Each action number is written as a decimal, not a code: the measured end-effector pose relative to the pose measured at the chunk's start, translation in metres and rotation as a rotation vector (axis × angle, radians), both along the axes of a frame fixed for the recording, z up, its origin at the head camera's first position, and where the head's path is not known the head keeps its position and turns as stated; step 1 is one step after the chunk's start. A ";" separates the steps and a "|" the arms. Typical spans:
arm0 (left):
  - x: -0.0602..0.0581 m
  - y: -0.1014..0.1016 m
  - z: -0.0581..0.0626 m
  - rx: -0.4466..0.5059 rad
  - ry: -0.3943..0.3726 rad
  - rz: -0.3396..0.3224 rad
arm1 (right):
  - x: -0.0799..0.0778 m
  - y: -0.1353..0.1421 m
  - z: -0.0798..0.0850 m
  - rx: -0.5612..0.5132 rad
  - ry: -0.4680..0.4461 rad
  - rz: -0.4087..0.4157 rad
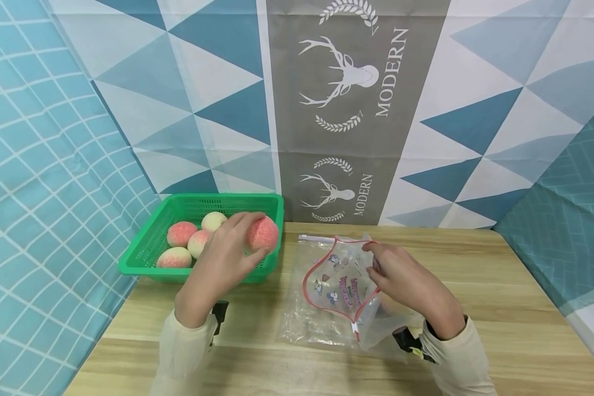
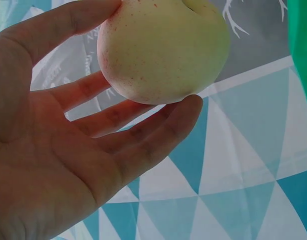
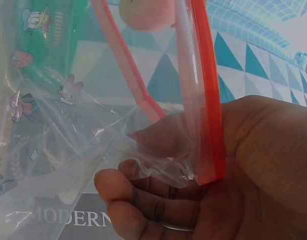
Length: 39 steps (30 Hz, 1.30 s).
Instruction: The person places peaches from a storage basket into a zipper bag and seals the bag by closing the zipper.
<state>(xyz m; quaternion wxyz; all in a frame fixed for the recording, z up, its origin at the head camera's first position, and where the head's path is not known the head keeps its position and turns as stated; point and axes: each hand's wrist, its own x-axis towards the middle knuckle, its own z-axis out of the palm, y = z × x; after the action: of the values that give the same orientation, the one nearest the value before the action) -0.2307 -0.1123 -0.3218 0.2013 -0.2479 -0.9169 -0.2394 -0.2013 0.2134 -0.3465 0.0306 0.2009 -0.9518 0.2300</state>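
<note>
My left hand (image 1: pixel 223 256) grips a pink peach (image 1: pixel 263 234) between thumb and fingers, over the right side of the green basket (image 1: pixel 143 250). In the left wrist view this peach (image 2: pixel 163 50) shows its pale yellow side, with fingertips against it. My right hand (image 1: pixel 408 278) pinches the edge of a clear zip bag (image 1: pixel 322 283) printed with cartoon figures. Its red zip strip (image 3: pixel 211 100) gapes in a wide loop, and the white slider (image 1: pixel 355 328) hangs at the near corner. A pinkish patch shows through the plastic below my right hand.
Several pink and pale yellow peaches, such as one at the front (image 1: pixel 174 258), lie in the basket. Another clear bag (image 1: pixel 297 324) lies flat under the red-edged one on the wooden table (image 1: pixel 515 308). Patterned cloth walls (image 1: pixel 227 110) stand behind and at both sides.
</note>
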 end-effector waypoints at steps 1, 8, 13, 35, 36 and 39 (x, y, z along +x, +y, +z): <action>0.001 0.001 0.001 -0.002 0.009 -0.003 | 0.000 0.000 0.000 0.001 0.001 0.001; 0.010 0.006 0.004 0.018 0.091 -0.066 | 0.000 0.000 0.001 0.011 0.010 0.003; 0.015 0.010 0.006 0.030 0.153 -0.164 | 0.000 0.000 0.002 0.011 0.016 0.006; 0.034 0.031 0.005 -0.013 0.212 -0.332 | 0.000 -0.001 0.002 0.015 -0.003 -0.001; 0.035 0.032 0.005 -0.018 0.209 -0.339 | 0.000 -0.001 0.002 0.017 -0.004 -0.003; 0.037 0.037 0.004 -0.027 0.189 -0.365 | 0.000 -0.002 0.002 0.019 -0.010 -0.009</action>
<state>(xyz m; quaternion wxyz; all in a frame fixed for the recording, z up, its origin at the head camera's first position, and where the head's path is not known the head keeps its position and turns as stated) -0.1933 -0.0757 -0.3178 0.2362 -0.4338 -0.8370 -0.2354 -0.2015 0.2119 -0.3444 0.0249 0.1956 -0.9550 0.2216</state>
